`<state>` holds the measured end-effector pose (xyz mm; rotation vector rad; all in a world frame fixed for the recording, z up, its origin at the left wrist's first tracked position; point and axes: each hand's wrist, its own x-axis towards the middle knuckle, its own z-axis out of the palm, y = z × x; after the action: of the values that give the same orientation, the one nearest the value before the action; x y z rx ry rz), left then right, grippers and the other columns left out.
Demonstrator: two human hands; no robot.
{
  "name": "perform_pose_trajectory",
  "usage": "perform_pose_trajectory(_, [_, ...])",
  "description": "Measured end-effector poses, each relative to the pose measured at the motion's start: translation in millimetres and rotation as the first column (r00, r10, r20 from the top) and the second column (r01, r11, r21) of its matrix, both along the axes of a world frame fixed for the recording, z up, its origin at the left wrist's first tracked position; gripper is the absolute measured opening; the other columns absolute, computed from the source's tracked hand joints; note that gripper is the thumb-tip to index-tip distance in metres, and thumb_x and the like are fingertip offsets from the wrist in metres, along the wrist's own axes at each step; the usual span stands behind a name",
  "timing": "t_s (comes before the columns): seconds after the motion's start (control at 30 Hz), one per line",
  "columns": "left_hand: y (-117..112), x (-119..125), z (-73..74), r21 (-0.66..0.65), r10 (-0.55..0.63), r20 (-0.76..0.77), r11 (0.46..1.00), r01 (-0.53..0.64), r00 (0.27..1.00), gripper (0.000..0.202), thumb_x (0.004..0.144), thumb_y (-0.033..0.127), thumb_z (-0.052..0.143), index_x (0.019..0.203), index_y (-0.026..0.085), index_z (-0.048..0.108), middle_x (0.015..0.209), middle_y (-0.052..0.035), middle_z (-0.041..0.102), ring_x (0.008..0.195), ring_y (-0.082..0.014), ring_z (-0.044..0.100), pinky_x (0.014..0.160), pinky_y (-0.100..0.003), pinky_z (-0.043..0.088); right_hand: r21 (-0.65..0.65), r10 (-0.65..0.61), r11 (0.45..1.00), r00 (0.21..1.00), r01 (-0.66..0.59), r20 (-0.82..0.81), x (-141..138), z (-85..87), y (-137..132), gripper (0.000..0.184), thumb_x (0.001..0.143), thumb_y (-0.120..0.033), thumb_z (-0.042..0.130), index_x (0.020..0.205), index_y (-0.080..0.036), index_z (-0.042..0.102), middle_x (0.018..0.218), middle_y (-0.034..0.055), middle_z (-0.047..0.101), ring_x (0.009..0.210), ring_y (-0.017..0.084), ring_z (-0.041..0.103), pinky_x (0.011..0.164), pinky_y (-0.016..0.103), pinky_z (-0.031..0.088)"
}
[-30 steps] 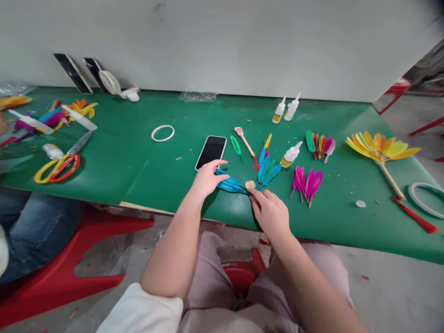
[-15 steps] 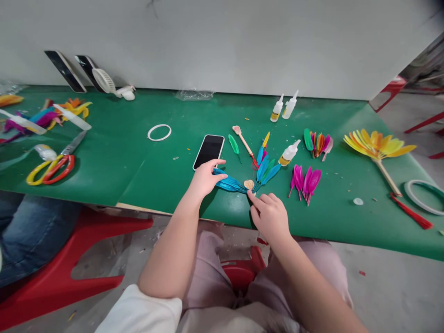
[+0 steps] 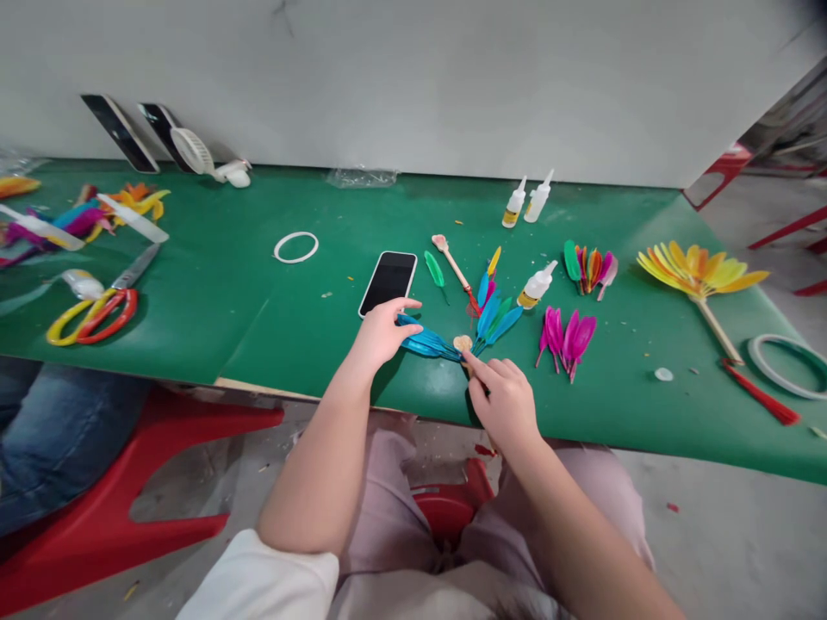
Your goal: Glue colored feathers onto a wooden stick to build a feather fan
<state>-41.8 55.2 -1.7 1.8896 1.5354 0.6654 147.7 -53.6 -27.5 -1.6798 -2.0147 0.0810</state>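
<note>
A half-made fan of blue feathers (image 3: 426,344) lies near the table's front edge. More blue and green feathers (image 3: 496,317) spread to its right, around a small wooden disc (image 3: 463,343). My left hand (image 3: 382,331) lies with its fingers flat on the left blue feathers, thumb apart, beside a black phone (image 3: 388,282). My right hand (image 3: 505,400) is curled, its index fingertip touching the fan just below the disc. What its other fingers hold is hidden.
Beyond the fan on the green table (image 3: 271,319) are a wooden stick (image 3: 455,265), glue bottles (image 3: 537,284) (image 3: 523,200), magenta feathers (image 3: 565,334), mixed feathers (image 3: 587,263) and a finished yellow fan (image 3: 701,274). Scissors (image 3: 96,310) and a white ring (image 3: 295,247) lie left. Another person's legs (image 3: 45,439) are at far left.
My right hand has drawn back slightly and its index finger now points at the spot under the disc. My left hand has stayed on the blue feathers.
</note>
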Motion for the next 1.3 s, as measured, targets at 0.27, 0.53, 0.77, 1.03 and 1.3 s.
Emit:
perform_pose_trajectory(0.27, [-0.5,1.7,-0.7,-0.006,0.012,-0.014,1.0,-0.013,1.0,0.037,0.068,0.021,0.067,0.105,0.023,0.062,0.101,-0.0052,0.065,0.09,-0.0197,0.056,0.08,-0.033,0.043,-0.055,-0.013,0.998,0.995,0.018,0.101,-2.6,1.1,0.7,0.036,0.081,-0.018,0.043,0.111,-0.021,0.062,0.063,0.0021,0.054,0.065,0.015,0.044,0.061,0.03,0.029])
perform_pose_trajectory(0.53, [-3.4,4.7,10.6,0.037,0.008,-0.018,0.999,-0.007,1.0,0.039,0.071,0.025,0.064,0.11,0.023,0.059,0.101,-0.0044,0.064,0.086,-0.0179,0.056,0.078,-0.03,0.043,-0.042,-0.021,0.999,0.998,0.024,0.065,-1.1,-0.8,0.6,0.034,0.083,-0.02,0.043,0.112,-0.023,0.061,0.062,0.0013,0.054,0.064,0.014,0.045,0.061,0.029,0.029])
perform_pose_trajectory(0.77, [5.0,19.0,21.6,0.091,-0.009,-0.02,0.996,0.011,1.0,0.046,0.07,0.027,0.066,0.115,0.024,0.056,0.09,-0.0024,0.063,0.069,-0.0135,0.053,0.067,-0.026,0.041,-0.038,-0.046,0.998,0.999,0.045,-0.027,1.9,1.3,-0.8,0.039,0.086,-0.024,0.041,0.123,-0.017,0.052,0.067,0.0019,0.057,0.066,0.015,0.047,0.064,0.028,0.033])
perform_pose_trajectory(1.03, [19.8,39.1,36.8,0.094,-0.071,-0.148,0.992,0.085,0.986,0.049,0.068,0.028,0.068,0.115,0.025,0.056,0.066,0.0015,0.055,0.059,-0.0132,0.05,0.06,-0.026,0.039,-0.019,-0.139,0.99,0.987,0.138,-0.08,4.1,2.1,-8.1,0.021,0.085,-0.029,0.049,0.094,-0.022,0.066,0.08,0.0036,0.062,0.078,0.016,0.048,0.07,0.029,0.03])
perform_pose_trajectory(1.3, [37.0,67.8,31.6,-0.01,-0.222,0.051,0.975,0.222,0.974,0.055,0.069,0.02,0.068,0.12,0.024,0.05,0.056,0.0057,0.051,0.057,-0.0137,0.058,0.059,-0.025,0.041,-0.03,-0.146,0.989,0.986,0.144,-0.078,4.3,2.0,-7.1,0.018,0.084,-0.028,0.05,0.091,-0.023,0.066,0.078,0.002,0.061,0.075,0.015,0.047,0.068,0.03,0.029])
